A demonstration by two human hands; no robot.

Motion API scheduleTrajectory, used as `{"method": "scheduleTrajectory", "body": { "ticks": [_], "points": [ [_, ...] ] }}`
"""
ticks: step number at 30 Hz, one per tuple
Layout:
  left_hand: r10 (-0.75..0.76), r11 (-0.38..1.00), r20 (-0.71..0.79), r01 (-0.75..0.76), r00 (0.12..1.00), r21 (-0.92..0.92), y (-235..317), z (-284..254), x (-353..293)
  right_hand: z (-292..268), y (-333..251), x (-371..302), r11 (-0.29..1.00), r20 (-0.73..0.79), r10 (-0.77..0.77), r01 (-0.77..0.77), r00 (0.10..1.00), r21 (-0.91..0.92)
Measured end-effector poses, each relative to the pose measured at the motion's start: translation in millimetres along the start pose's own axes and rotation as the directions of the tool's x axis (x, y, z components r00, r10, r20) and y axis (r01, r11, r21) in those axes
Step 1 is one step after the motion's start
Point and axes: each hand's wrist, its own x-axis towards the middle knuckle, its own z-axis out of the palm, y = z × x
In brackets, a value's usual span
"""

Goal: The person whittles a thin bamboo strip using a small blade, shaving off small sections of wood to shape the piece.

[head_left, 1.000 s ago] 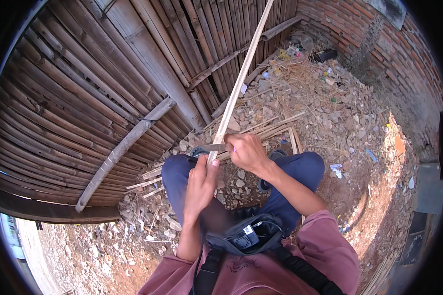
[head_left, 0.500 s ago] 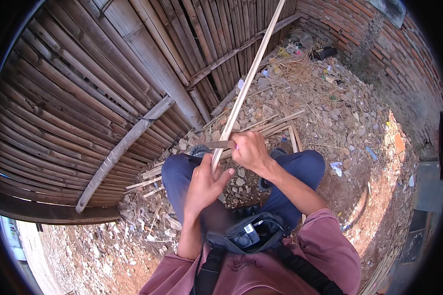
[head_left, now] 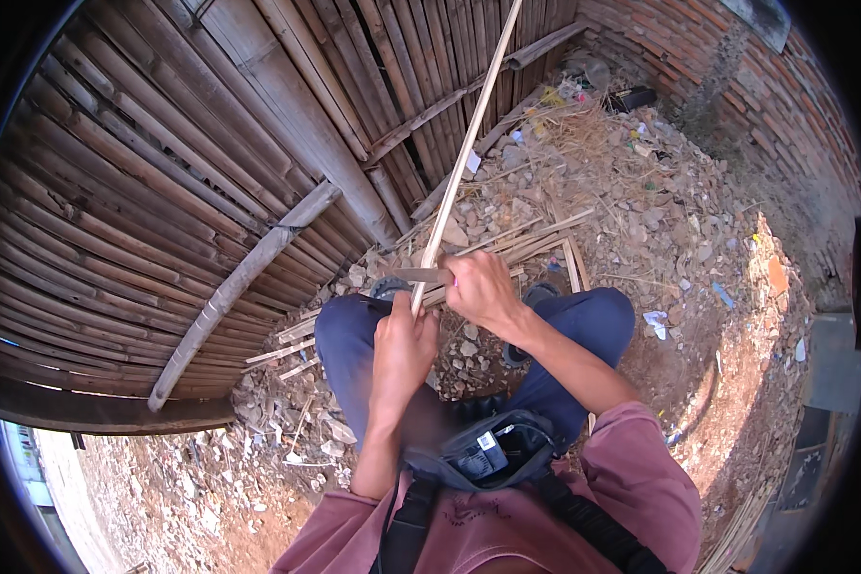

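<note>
A long, pale bamboo strip (head_left: 468, 153) slants up and away from between my knees, its far end beyond the top of the picture. My left hand (head_left: 404, 349) is closed around its near end. In my right hand (head_left: 486, 295) is a knife (head_left: 419, 275), its flat blade pointing left and lying across the strip just above my left fingers. The knife's handle is mostly hidden in my fist. Cut bamboo strips (head_left: 536, 244) lie on the ground beyond my hands.
A bamboo slat wall (head_left: 153, 191) rises close on the left, braced by a pole (head_left: 244, 297). Stony rubble (head_left: 631, 230) covers the ground up to a brick wall (head_left: 784, 105) at the right. An open black pouch (head_left: 488, 450) hangs at my waist.
My left thumb has folded in, and the fingers now wrap the strip. The strip's far end has swung left. The knife has shifted slightly left and stays across the strip.
</note>
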Motion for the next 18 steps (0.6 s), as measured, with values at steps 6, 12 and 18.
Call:
{"method": "scheduleTrajectory", "body": {
  "ticks": [6,12,18],
  "points": [
    [0.001,1.000,-0.037,-0.001,0.999,0.002,-3.5,1.6,-0.7,0.5,-10.5,-1.6,0.997,0.025,-0.039,0.041,0.999,-0.067],
    [-0.001,0.993,-0.039,0.006,0.999,0.114,2.6,-1.1,-4.7,2.2,-1.3,3.7,1.000,-0.035,-0.010,0.009,0.999,-0.026],
    [0.021,0.996,-0.016,-0.019,1.000,0.083,-6.7,4.3,-2.8,1.2,-2.7,0.9,0.997,-0.014,-0.036,0.035,0.999,-0.067]
  ]
}}
